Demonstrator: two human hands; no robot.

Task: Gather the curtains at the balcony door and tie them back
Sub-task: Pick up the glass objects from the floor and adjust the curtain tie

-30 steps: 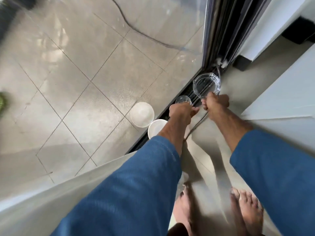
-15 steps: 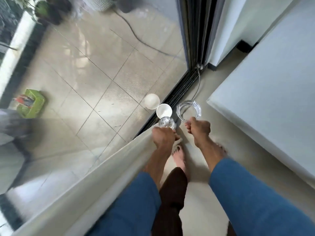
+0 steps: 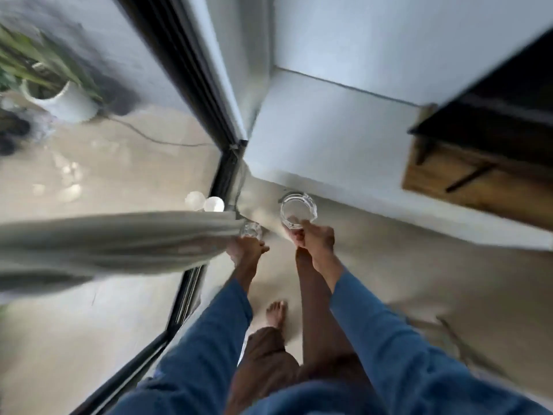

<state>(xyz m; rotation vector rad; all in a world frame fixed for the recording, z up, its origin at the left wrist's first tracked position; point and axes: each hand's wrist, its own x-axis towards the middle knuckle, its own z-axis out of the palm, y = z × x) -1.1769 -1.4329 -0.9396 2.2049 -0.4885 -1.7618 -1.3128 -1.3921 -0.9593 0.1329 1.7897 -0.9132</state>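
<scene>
The curtain [image 3: 119,241], pale and bunched into folds, stretches from the left edge across the glass to the left hand [image 3: 244,250]. Its right end touches that hand, but blur hides whether the fingers have hold of the cloth. The left hand is curled round a small glass [image 3: 250,230] at the curtain's end. Just to the right, the right hand [image 3: 314,239] pinches the near rim of a clear glass dish [image 3: 297,212]. Both arms are in blue sleeves [image 3: 389,339]. A white cup [image 3: 214,204] sits on the floor by the dark door frame [image 3: 185,73]. Beyond the glass, far left, stands a potted plant [image 3: 59,100], and a wooden cabinet [image 3: 478,181] is far right.
</scene>
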